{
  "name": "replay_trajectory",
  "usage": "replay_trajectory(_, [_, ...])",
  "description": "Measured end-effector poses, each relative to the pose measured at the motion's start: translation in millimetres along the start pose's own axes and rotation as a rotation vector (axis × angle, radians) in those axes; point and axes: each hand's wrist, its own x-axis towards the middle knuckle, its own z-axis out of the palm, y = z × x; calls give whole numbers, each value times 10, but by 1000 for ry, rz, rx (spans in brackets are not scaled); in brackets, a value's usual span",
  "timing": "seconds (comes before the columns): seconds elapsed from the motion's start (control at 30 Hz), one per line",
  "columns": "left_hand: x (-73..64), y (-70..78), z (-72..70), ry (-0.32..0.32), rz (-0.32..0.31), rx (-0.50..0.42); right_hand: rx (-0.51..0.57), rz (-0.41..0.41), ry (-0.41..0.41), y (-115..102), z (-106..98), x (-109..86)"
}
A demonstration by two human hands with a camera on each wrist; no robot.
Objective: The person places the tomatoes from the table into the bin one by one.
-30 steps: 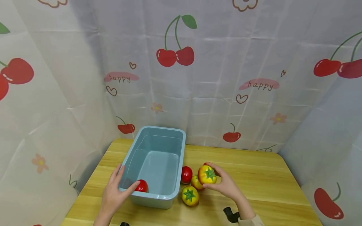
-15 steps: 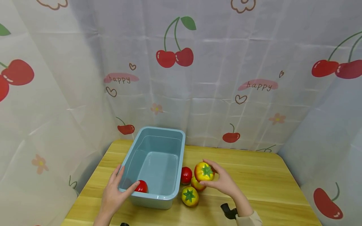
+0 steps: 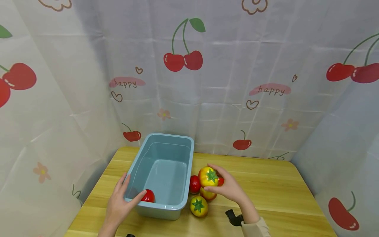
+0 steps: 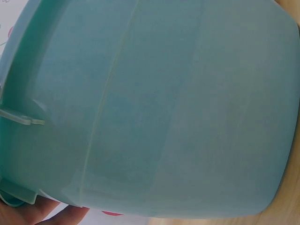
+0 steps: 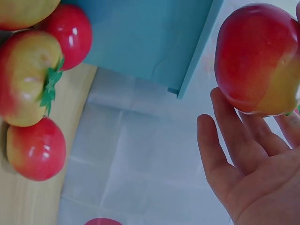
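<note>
My right hand [image 3: 231,190] holds a yellow-red toy tomato [image 3: 208,177] between thumb and fingers, its green star-shaped top showing. The right wrist view shows the tomato's [image 5: 255,58] red side above the fingers. Below it on the table sit another yellow-red tomato [image 3: 208,195], partly covered, and one with a green top [image 3: 199,206]. A red tomato [image 3: 194,184] lies beside the blue bin [image 3: 191,164]; another red one [image 3: 220,181] peeks out behind my right hand. My left hand [image 3: 116,202] rests on the bin's near-left corner, thumb over the front rim, beside a red tomato [image 3: 148,196] inside.
The bin stands on the left part of a wooden table [image 3: 266,187]. A pale curtain [image 3: 219,115] printed with cherries hangs behind and at both sides. Part of a black wrist mount [image 3: 234,218] shows under the right wrist.
My right hand has moved left toward the bin with the tomato, uncovering more of the red tomato behind it. The left hand and the bin have stayed in place.
</note>
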Motion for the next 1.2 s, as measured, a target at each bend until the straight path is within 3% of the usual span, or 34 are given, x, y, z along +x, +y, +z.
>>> replay_trajectory(0.17, [-3, 2, -4, -2, 0, 2, 4, -2, -25, -246, 1, -16])
replay_trajectory(0.57, [2, -17, 11, 6, 11, 5, 11, -32, -32, -41, 90, 156])
replay_trajectory(0.77, [-1, -29, 14, 9, 9, 5, 5, -23, -43, -116, 122, 169])
replay_trajectory(1.03, [8, -36, 14, 2, 2, 0, -7, -22, -52, -432, 117, 98])
replay_trajectory(1.2, [10, -39, 15, -1, 2, -2, 5, -37, -55, -317, 173, 152])
